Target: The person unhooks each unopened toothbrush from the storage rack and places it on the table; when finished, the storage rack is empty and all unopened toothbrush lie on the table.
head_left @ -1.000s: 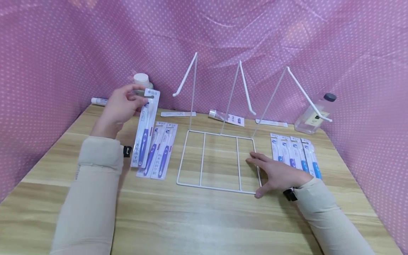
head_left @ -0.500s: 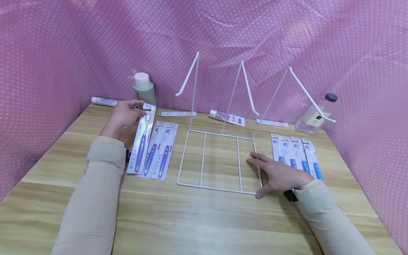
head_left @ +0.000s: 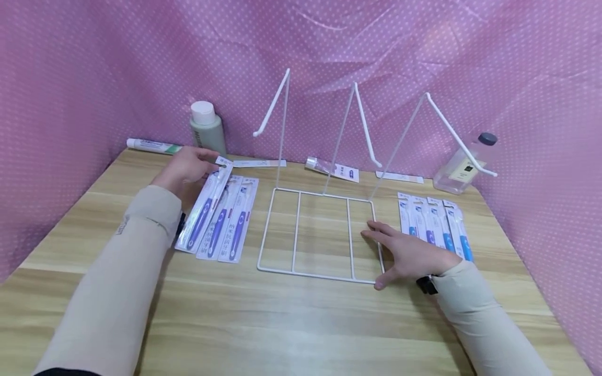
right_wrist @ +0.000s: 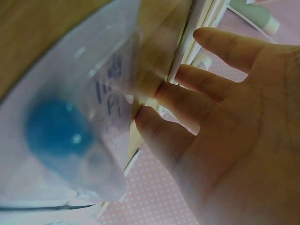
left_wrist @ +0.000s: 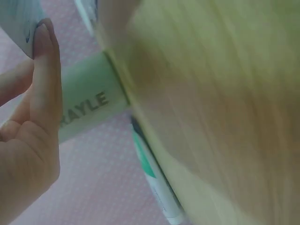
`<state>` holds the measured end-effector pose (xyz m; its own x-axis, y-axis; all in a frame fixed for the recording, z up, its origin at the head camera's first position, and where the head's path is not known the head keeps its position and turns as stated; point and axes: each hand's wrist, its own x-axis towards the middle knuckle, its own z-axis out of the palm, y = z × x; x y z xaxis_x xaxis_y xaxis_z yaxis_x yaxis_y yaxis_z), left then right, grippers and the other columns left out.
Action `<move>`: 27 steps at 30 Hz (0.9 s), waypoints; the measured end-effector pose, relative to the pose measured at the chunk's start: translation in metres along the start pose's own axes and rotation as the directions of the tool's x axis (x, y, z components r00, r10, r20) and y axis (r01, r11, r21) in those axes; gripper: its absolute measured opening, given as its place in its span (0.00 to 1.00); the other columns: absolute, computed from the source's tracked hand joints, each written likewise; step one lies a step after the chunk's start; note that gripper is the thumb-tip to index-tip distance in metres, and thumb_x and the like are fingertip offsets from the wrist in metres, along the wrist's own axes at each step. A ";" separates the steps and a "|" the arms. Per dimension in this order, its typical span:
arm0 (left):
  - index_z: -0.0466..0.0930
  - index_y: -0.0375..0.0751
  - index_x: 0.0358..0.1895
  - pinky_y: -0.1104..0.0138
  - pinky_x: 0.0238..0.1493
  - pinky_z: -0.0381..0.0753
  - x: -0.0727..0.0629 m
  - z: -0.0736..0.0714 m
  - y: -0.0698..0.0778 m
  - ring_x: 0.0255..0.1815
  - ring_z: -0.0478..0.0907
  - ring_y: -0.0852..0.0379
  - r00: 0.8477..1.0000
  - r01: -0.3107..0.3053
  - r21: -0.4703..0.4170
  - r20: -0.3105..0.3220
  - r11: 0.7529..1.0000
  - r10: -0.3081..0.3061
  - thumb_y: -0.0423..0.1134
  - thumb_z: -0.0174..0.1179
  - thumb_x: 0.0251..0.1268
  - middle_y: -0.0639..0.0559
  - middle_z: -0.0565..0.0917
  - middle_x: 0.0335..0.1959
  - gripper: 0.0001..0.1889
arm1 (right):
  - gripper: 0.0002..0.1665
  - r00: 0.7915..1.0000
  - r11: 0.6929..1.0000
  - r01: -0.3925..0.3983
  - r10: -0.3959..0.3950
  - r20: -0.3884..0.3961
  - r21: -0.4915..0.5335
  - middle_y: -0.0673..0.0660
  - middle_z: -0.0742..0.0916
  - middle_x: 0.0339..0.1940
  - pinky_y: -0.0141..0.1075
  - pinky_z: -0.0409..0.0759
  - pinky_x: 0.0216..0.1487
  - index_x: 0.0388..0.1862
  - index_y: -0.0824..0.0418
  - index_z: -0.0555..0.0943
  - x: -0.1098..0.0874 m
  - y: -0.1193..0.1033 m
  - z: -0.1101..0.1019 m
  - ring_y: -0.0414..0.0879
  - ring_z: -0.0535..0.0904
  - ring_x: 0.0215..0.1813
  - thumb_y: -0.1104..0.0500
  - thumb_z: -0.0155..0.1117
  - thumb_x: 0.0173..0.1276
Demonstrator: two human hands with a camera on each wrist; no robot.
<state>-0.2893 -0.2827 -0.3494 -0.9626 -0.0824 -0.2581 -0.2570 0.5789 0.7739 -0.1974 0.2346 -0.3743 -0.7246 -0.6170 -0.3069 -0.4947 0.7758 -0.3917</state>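
My left hand pinches the top end of a packaged purple toothbrush, which lies slanted beside two similar toothbrush packs on the table. In the left wrist view, the corner of the pack shows between thumb and fingers. A white wire rack with three tall bent prongs stands in the middle. Against its right side rests my right hand, fingers spread, thumb at the front corner. Several toothbrush packs lie just right of that hand, partly hidden behind it.
At the back left are a green bottle with a white cap and a toothpaste tube. A small tube and two slim white packets lie behind the rack. A clear bottle stands back right, before a pink dotted curtain.
My left hand has lowered the toothbrush pack from above the other two to the table at their left. The right hand has stayed at the rack. The head view has shifted slightly.
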 end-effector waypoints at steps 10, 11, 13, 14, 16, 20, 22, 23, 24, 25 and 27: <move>0.72 0.29 0.73 0.66 0.41 0.84 0.012 0.007 -0.009 0.45 0.82 0.50 0.999 0.026 0.075 0.017 0.997 -0.027 0.30 0.56 0.79 0.30 0.79 0.64 0.23 | 0.70 1.000 1.000 0.000 0.000 0.008 0.000 0.63 0.55 0.89 0.65 0.70 0.75 0.86 0.56 0.61 0.002 0.003 0.000 0.69 0.61 0.84 0.31 0.83 0.52; 0.73 0.29 0.73 0.65 0.44 0.84 0.012 0.007 -0.009 0.47 0.81 0.49 1.000 0.020 0.112 0.010 0.994 -0.021 0.30 0.56 0.79 0.30 0.78 0.64 0.23 | 0.70 1.000 1.000 -0.002 0.002 0.009 0.000 0.63 0.55 0.89 0.65 0.70 0.76 0.86 0.56 0.61 0.002 0.004 0.000 0.69 0.60 0.84 0.31 0.83 0.52; 0.74 0.29 0.71 0.59 0.51 0.83 0.012 0.009 -0.008 0.54 0.79 0.44 1.000 0.008 0.195 -0.007 0.981 -0.007 0.32 0.57 0.78 0.30 0.77 0.66 0.23 | 0.70 1.000 1.000 -0.004 0.004 0.008 0.001 0.63 0.55 0.89 0.65 0.70 0.76 0.86 0.56 0.61 0.001 0.005 0.000 0.69 0.60 0.84 0.31 0.83 0.52; 0.75 0.29 0.70 0.56 0.55 0.82 0.012 0.010 -0.008 0.57 0.77 0.41 1.000 -0.001 0.241 -0.014 0.971 0.004 0.33 0.57 0.77 0.30 0.77 0.67 0.23 | 0.70 1.000 1.000 -0.004 0.004 0.009 0.001 0.63 0.55 0.89 0.65 0.70 0.76 0.86 0.57 0.61 0.001 0.005 0.000 0.69 0.59 0.84 0.31 0.83 0.52; 0.76 0.29 0.69 0.49 0.65 0.78 0.013 0.011 -0.008 0.64 0.75 0.36 0.999 -0.019 0.308 -0.022 0.951 0.027 0.34 0.57 0.76 0.29 0.76 0.69 0.22 | 0.70 1.000 1.000 -0.004 0.004 0.009 0.002 0.64 0.55 0.89 0.65 0.69 0.76 0.86 0.57 0.61 0.001 0.005 0.000 0.69 0.59 0.84 0.31 0.83 0.52; 0.78 0.28 0.66 0.43 0.74 0.71 0.016 0.013 -0.008 0.69 0.73 0.31 0.996 -0.047 0.380 -0.048 0.924 0.070 0.35 0.58 0.74 0.28 0.77 0.68 0.22 | 0.70 1.000 1.000 -0.006 0.006 0.009 0.000 0.64 0.55 0.89 0.65 0.70 0.76 0.86 0.57 0.61 0.001 0.006 0.000 0.69 0.60 0.84 0.31 0.83 0.52; 0.79 0.28 0.65 0.43 0.75 0.70 0.017 0.014 -0.008 0.69 0.74 0.30 0.994 -0.052 0.409 -0.063 0.911 0.085 0.34 0.58 0.72 0.28 0.78 0.67 0.22 | 0.70 1.000 1.000 -0.009 0.009 0.009 -0.002 0.64 0.55 0.89 0.65 0.70 0.76 0.86 0.57 0.61 0.002 0.006 0.000 0.69 0.60 0.84 0.31 0.83 0.52; 0.80 0.27 0.64 0.42 0.75 0.70 0.018 0.014 -0.008 0.68 0.74 0.29 0.993 -0.057 0.424 -0.068 0.904 0.095 0.34 0.58 0.72 0.28 0.79 0.67 0.22 | 0.70 1.000 1.000 -0.010 0.010 0.009 -0.004 0.64 0.55 0.89 0.65 0.70 0.76 0.86 0.57 0.61 0.002 0.006 -0.001 0.69 0.60 0.84 0.31 0.83 0.52; 0.80 0.27 0.64 0.42 0.75 0.70 0.017 0.014 -0.007 0.68 0.74 0.28 0.992 -0.060 0.443 -0.070 0.894 0.102 0.34 0.58 0.71 0.28 0.79 0.66 0.22 | 0.70 1.000 1.000 -0.010 0.010 0.009 -0.004 0.64 0.55 0.89 0.65 0.70 0.76 0.86 0.56 0.61 0.002 0.005 -0.001 0.69 0.60 0.84 0.31 0.83 0.52; 0.81 0.27 0.63 0.41 0.74 0.71 0.016 0.014 -0.006 0.66 0.75 0.28 0.991 -0.066 0.465 -0.071 0.883 0.111 0.33 0.57 0.70 0.27 0.80 0.65 0.21 | 0.70 1.000 1.000 -0.011 0.011 0.010 -0.006 0.64 0.55 0.89 0.65 0.70 0.76 0.86 0.56 0.61 0.002 0.005 -0.001 0.69 0.61 0.84 0.31 0.83 0.52; 0.81 0.25 0.59 0.40 0.71 0.73 0.013 0.014 -0.004 0.63 0.77 0.28 0.992 -0.065 0.492 -0.066 0.868 0.111 0.33 0.54 0.69 0.26 0.81 0.62 0.20 | 0.70 1.000 1.000 -0.010 0.010 0.012 -0.010 0.64 0.55 0.89 0.65 0.70 0.75 0.86 0.56 0.61 0.003 0.005 -0.002 0.68 0.61 0.84 0.30 0.83 0.52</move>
<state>-0.2995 -0.2748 -0.3633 -0.9888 -0.0709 -0.1316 -0.1187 0.9072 0.4037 -0.2027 0.2368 -0.3757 -0.7238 -0.6104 -0.3217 -0.4920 0.7834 -0.3797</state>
